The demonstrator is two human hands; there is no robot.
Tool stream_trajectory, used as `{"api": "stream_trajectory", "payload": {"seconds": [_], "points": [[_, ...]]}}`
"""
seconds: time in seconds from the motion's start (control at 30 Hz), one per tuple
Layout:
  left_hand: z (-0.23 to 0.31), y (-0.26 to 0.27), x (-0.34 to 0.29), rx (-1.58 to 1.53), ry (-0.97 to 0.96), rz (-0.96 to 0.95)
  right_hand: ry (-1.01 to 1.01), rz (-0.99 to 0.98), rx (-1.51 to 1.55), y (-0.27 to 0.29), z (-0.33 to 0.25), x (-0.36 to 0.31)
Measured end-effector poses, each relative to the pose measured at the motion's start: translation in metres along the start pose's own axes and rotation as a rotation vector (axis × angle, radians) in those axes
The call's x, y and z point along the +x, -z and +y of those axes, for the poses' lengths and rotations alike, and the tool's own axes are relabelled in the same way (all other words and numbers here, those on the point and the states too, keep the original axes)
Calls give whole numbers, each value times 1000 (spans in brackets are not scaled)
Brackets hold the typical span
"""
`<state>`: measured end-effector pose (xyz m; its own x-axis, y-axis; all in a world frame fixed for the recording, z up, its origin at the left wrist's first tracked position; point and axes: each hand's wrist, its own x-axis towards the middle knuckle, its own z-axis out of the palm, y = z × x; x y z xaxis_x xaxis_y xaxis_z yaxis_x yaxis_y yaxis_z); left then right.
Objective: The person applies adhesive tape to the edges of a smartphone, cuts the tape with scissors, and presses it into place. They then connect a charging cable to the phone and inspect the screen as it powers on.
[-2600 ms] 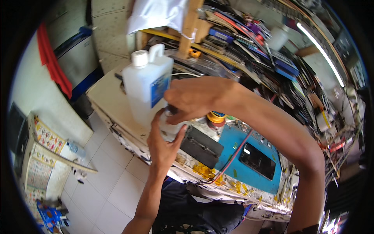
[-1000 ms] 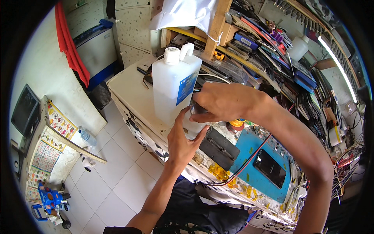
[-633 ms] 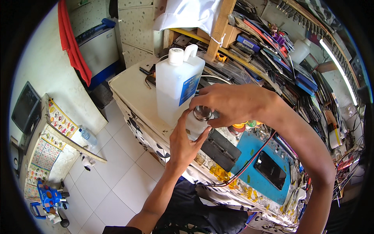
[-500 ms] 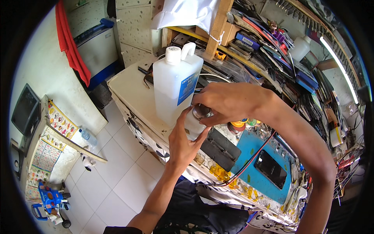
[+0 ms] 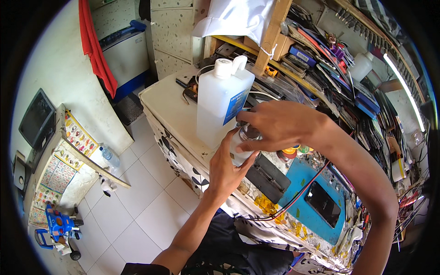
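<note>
A small translucent white bottle (image 5: pixel 239 157) with a shiny metal top (image 5: pixel 250 131) is upright at the near edge of the worktable. My left hand (image 5: pixel 225 166) wraps round its body, thumb and fingers on opposite sides. From the right, my right hand (image 5: pixel 280 124) bends over the bottle, its fingers closed about the metal top; some fingertips are hidden behind it. Just behind and left of both hands stands a large white plastic jug (image 5: pixel 214 98) with a white screw cap and a blue label, partly filled with clear liquid.
Right of my hands lie a dark grey metal holder (image 5: pixel 270 179), a blue mat (image 5: pixel 289 194) and a black phone (image 5: pixel 322 204). Red and black wires (image 5: pixel 300 191) cross the mat. Stacked phone parts (image 5: pixel 316 73) crowd the shelf behind. White floor tiles (image 5: pixel 144 197) lie left.
The whole view has shifted, so the table and jug sit further right in the picture. Both hands remain on the small bottle; the right fingers have shifted slightly around its top.
</note>
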<state>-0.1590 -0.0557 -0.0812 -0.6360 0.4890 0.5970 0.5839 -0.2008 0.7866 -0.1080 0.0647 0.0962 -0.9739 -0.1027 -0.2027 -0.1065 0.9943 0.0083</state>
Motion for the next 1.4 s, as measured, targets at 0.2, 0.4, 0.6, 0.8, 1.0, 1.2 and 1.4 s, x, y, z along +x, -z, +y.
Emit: {"api": "stream_trajectory", "payload": {"seconds": [0.2,0.4,0.6,0.8,1.0,1.2,1.4], "points": [[-4,-3,1,-20,-38,3,108,117,-16,-14,11,-2],[-4,-4,-2,-35,46,4,43,74,-127,-21,4,-2],[-4,-6,-2,45,-46,26,-12,171,-184,-25,0,2],[2,-4,-6,-17,69,-21,20,250,-332,-32,3,2],[1,-6,-5,-1,76,-6,-122,454,-214,-57,2,6],[-2,-8,-5,14,5,-4,-453,225,-83,-46,-24,7],[-3,-4,-11,-35,49,-39,-541,263,212,-42,-26,-42]]}}
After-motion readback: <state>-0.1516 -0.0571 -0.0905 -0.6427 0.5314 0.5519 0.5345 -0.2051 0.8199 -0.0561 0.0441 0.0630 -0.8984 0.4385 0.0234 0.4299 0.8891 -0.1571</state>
